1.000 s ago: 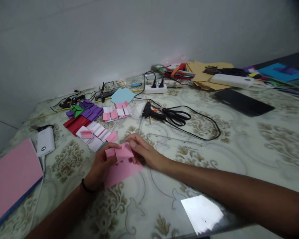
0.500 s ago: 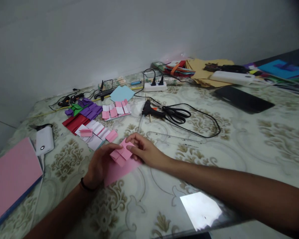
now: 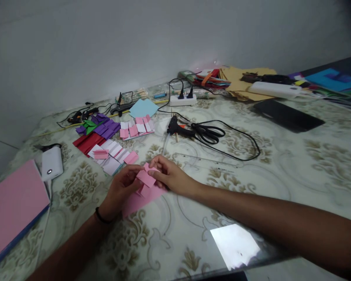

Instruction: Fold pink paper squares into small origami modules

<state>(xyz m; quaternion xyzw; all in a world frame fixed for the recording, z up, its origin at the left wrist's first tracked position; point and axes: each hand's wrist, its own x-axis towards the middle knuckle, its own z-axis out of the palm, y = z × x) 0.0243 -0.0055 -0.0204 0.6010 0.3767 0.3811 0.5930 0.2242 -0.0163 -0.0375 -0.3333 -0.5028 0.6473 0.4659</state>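
Observation:
Both hands hold a folded pink paper piece (image 3: 146,178) between them, above a flat pink sheet (image 3: 137,203) on the table. My left hand (image 3: 119,191) grips its left side between thumb and fingers, a dark band at the wrist. My right hand (image 3: 171,175) pinches its upper right part with the thumb on top. Just beyond my left hand lie white and pink folded papers (image 3: 112,154), with a single pink folded piece (image 3: 131,157) at their right end.
A black glue gun (image 3: 179,128) with coiled cable lies beyond my right hand, near a clear ruler (image 3: 204,160). Red (image 3: 88,143) and purple folded papers (image 3: 108,128) sit back left. A white power bank (image 3: 52,163) and pink sheet stack (image 3: 17,207) are at left; a power strip (image 3: 183,100) is behind.
My left thumb has moved up and right onto the folded pink piece, whose lower part is now more covered and tilted. My right hand stays nearly in place.

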